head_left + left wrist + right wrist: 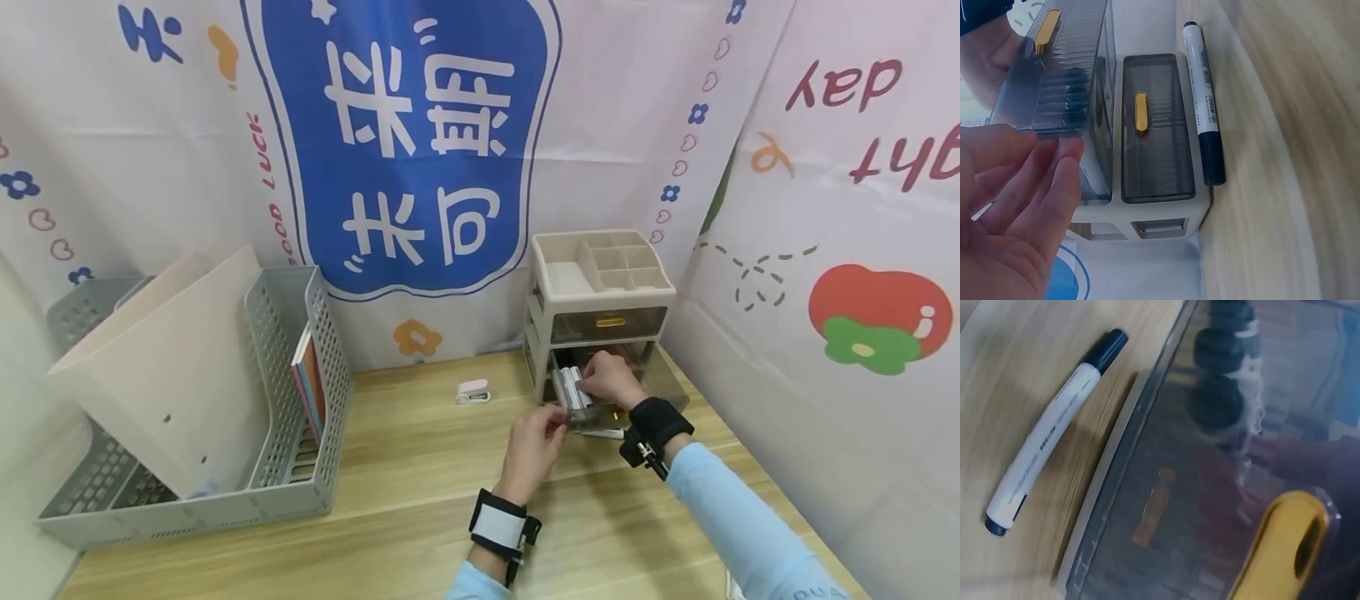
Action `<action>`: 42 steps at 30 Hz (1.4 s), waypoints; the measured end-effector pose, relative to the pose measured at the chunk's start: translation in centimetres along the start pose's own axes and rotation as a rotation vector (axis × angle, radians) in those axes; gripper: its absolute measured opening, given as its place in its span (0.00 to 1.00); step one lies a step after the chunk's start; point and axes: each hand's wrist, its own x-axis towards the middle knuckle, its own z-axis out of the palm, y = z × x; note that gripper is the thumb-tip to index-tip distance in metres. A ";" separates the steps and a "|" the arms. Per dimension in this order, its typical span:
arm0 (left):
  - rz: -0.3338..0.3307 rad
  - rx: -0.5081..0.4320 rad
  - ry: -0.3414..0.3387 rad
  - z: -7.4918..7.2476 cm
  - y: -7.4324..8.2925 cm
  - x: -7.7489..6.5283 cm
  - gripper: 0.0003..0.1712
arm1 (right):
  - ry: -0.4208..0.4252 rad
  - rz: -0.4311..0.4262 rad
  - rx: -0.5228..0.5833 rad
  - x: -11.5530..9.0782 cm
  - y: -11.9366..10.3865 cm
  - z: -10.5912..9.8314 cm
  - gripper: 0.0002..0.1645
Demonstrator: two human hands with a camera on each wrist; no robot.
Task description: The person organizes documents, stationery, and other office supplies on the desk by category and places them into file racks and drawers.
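Inside the pulled-out drawer (pixel 600 417) of a small cabinet, several white markers (pixel 572 387) with dark caps lie side by side. My right hand (pixel 613 379) reaches into this drawer from above and pinches at one marker; its fingertips are partly hidden. With thumb and fingers my left hand (pixel 531 446) holds the drawer's front left corner, as the left wrist view also shows. Another marker (pixel 1200 94), white with a dark cap, lies on the table in front of the cabinet's bottom drawer (pixel 1163 150). In the right wrist view the gold handle (pixel 1285 550) hides part of the drawer front.
The beige cabinet (pixel 543 300) has a compartment top and a closed upper drawer (pixel 577 325). A pink-and-white stapler (pixel 473 392) lies on the wooden table (pixel 405 450) to its left. At the far left stands a grey file rack (pixel 300 500) with folders (pixel 187 375) and thin books (pixel 309 379).
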 end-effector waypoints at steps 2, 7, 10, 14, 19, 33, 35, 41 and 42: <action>0.006 0.006 0.005 -0.3 0.0 -0.1 0.07 | -0.017 -0.001 -0.023 0.2 -0.3 0.2 0.20; 0.036 0.069 0.001 -0.4 0.2 -0.2 0.08 | 0.048 -0.003 -0.056 -0.7 -1.2 -0.2 0.09; 0.050 0.115 -0.016 -0.4 0.3 0.0 0.07 | 0.166 -0.082 -0.023 -2.5 -1.8 -0.7 0.12; 0.040 0.133 -0.058 -0.6 0.4 0.2 0.06 | 0.282 -0.222 0.048 -6.0 -2.2 -0.8 0.08; 0.047 0.144 -0.072 -0.7 0.3 0.2 0.06 | 0.263 -0.311 0.045 -10.8 -1.6 0.3 0.05; 0.047 0.186 -0.089 -0.9 0.2 0.0 0.06 | 0.147 -0.365 -0.223 -10.7 6.0 7.8 0.39; 0.042 0.186 -0.084 -1.0 0.2 -0.1 0.05 | 0.175 -0.370 -0.276 -9.4 6.2 8.5 0.33; 0.045 0.197 -0.093 -1.0 0.3 0.1 0.06 | 0.227 -0.203 -0.381 -6.4 6.0 9.2 0.06; 0.047 0.198 -0.098 -1.0 0.4 0.1 0.06 | 0.228 -0.171 -0.378 -6.2 5.9 9.2 0.04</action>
